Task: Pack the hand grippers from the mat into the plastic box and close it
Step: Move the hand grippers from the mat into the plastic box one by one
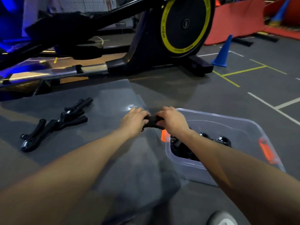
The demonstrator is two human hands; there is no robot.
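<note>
Both hands hold one black hand gripper (152, 122) above the mat, just left of the plastic box. My left hand (134, 118) grips its left end and my right hand (170, 120) grips its right end. The clear plastic box (243, 127) stands open at the right with orange latches (266, 151) on its sides. Several black hand grippers (222, 140) lie inside it, partly hidden by my right forearm. On the grey mat (113, 98) at the left lie three more: one (33, 137) nearest me, one (73, 120) in the middle and one (79, 104) farthest.
A black and yellow exercise machine (183, 25) stands behind the mat, its rails stretching left. A blue cone (223, 52) sits on the grey floor at the right, near red mats (235, 21). A translucent sheet, possibly the box's lid (138, 176), lies under my arms.
</note>
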